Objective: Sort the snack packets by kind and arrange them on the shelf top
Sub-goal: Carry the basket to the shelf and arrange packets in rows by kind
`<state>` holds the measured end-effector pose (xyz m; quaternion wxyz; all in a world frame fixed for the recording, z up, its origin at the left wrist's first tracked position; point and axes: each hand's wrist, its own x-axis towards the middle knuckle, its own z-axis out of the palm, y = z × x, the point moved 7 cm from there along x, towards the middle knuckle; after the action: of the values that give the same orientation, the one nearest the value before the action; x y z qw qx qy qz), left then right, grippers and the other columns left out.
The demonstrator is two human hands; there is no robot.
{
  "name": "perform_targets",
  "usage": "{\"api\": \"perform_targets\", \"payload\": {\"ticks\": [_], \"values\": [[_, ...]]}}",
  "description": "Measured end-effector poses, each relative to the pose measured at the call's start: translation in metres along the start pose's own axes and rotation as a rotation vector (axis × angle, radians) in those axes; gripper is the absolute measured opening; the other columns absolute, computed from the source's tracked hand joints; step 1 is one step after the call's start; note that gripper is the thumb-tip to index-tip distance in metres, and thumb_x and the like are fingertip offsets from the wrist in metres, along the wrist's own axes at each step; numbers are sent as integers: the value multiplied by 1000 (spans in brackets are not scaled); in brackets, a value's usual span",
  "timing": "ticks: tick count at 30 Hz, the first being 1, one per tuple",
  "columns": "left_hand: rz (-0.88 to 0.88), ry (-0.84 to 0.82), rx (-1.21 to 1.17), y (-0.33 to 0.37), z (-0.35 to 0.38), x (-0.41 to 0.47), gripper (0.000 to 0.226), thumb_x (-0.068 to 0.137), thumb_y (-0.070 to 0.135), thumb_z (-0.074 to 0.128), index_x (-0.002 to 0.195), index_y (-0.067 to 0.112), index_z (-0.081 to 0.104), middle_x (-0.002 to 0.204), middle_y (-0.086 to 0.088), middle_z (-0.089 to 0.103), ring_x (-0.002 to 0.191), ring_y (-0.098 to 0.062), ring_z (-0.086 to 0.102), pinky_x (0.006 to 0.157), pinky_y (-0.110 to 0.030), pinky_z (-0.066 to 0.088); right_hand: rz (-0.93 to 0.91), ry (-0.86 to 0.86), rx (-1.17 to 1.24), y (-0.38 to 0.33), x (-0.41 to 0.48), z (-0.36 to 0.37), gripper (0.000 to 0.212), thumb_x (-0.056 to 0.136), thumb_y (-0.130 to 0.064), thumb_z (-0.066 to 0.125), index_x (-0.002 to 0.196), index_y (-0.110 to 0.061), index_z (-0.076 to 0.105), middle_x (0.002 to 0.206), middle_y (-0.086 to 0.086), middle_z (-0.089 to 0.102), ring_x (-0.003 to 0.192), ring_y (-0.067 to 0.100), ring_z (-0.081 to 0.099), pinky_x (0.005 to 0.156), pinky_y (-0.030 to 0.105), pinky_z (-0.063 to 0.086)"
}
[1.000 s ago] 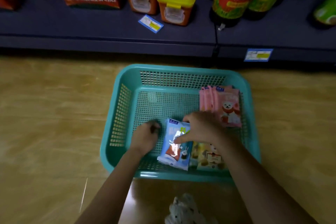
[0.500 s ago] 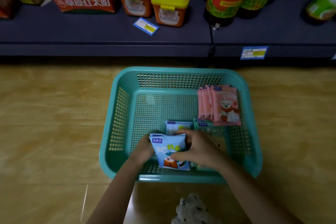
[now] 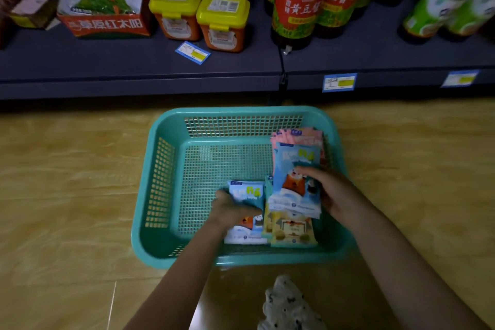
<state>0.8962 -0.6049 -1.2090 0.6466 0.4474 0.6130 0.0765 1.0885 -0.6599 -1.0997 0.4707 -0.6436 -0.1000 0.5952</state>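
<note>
On the pale wood-grain floor (image 3: 67, 195) a teal plastic basket (image 3: 160, 182) is set, rectangular with rounded corners, its walls and bottom pierced in a fine grid. Near the basket's front edge a glossy flat blue packet (image 3: 247, 193), printed with cartoon animals, is laid on the mesh bottom. It is gripped at its left side by the left hand (image 3: 233, 209), whose fingers are curled over it. Touching it on the right, a yellow packet (image 3: 292, 230) is laid flat by the front right corner. Over that one a raised blue packet (image 3: 294, 182) of the same print is held tilted by the right hand (image 3: 337, 193), pinched at its right edge between thumb and curled fingers. At the back right corner a stack of pink packets (image 3: 310, 134) is partly hidden behind the raised one. Behind the basket a dark matte shelf (image 3: 107, 67) is seen. On it are stood square tubs with yellow lids (image 3: 198, 5) and tall red-labelled bottles (image 3: 302, 5), and a loose paper price tag (image 3: 192, 52) is laid before the tubs.
</note>
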Motion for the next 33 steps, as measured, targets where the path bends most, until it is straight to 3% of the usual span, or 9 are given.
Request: {"api": "perform_targets", "payload": {"ticks": [2,6,10,15,18,22,26,29,33], "values": [[-21,34,15,2,1,0,109,10,34,87,105,2,43,102,-14,68,91,-25,67,82,-45,56,34,28,60,1,-3,-7,14,84,-8,61,93,-17,67,87,4,71,83,19,66,88,36,49],[-93,16,103,12,4,-15,60,34,29,89,88,11,70,87,-7,73,71,-18,65,70,-30,54,36,28,90,4,-6,-12,12,85,-10,60,93,-18,66,88,4,72,83,18,66,84,36,51],[-76,12,93,-20,5,20,95,9,51,87,95,18,67,95,-6,73,88,-25,69,83,-43,56,36,37,107,6,-7,-11,17,86,-12,60,101,-18,66,90,2,73,82,16,68,73,30,54],[8,89,-108,28,-1,-45,59,59,-7,80,84,16,32,92,-17,59,79,-29,63,72,-45,56,33,53,118,10,-5,-10,28,85,-18,62,113,-20,64,113,7,69,103,25,65,95,45,48],[59,103,-208,39,-19,-48,56,68,-9,74,82,18,27,86,-12,54,65,-22,59,54,-31,55,36,27,91,11,-4,-6,29,88,-23,60,116,-20,64,112,5,70,102,28,65,96,48,48],[66,147,-419,74,-61,-56,50,69,5,76,105,5,42,82,-9,60,50,-12,61,43,-23,51,-33,10,70,-7,-4,9,19,89,-19,57,104,-23,68,110,6,70,103,28,64,99,49,46],[81,130,-463,126,-110,-92,72,59,14,75,123,-2,46,83,-12,63,49,-12,63,47,-24,53,-113,-8,-38,-54,-23,37,13,90,-19,57,84,-27,66,113,11,68,104,30,63,97,51,46],[88,134,-453,173,-149,-150,86,50,23,75,127,-2,45,94,-17,62,62,-19,62,51,-25,54,-120,-36,-155,-115,-64,65,12,87,-31,61,96,-28,68,121,5,64,109,32,59,97,55,45],[103,174,-522,253,-196,-268,65,73,16,72,130,1,44,116,-19,65,82,-26,66,68,-33,57,-169,-84,-149,-231,-165,107,40,82,-30,65,121,-26,57,128,2,60,117,26,56,103,46,42]]}}
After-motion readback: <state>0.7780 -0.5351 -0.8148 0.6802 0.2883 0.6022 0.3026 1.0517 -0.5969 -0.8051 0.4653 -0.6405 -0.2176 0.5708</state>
